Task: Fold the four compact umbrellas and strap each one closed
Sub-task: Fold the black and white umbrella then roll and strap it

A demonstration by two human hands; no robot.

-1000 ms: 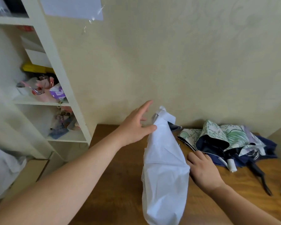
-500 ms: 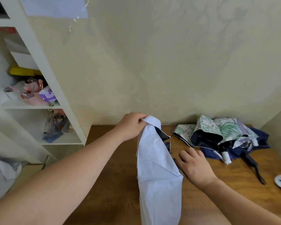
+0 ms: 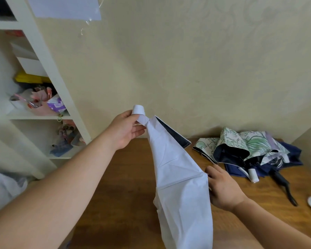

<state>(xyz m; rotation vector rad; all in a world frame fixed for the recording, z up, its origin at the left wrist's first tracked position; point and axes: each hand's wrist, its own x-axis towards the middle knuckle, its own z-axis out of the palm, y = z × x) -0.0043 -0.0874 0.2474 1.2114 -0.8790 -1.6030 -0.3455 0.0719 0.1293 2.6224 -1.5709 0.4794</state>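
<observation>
head | left hand (image 3: 126, 130) has pulled strap (image 3: 140, 115) out | right hand (image 3: 223, 187) apparently steadying white umbrella (image 3: 178, 177)

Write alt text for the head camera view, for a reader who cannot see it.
A person's left hand pinches the strap at the tip of a white compact umbrella, while the right hand holds its loose canopy over a wooden table. More unfolded umbrellas lie heaped by the wall.
</observation>
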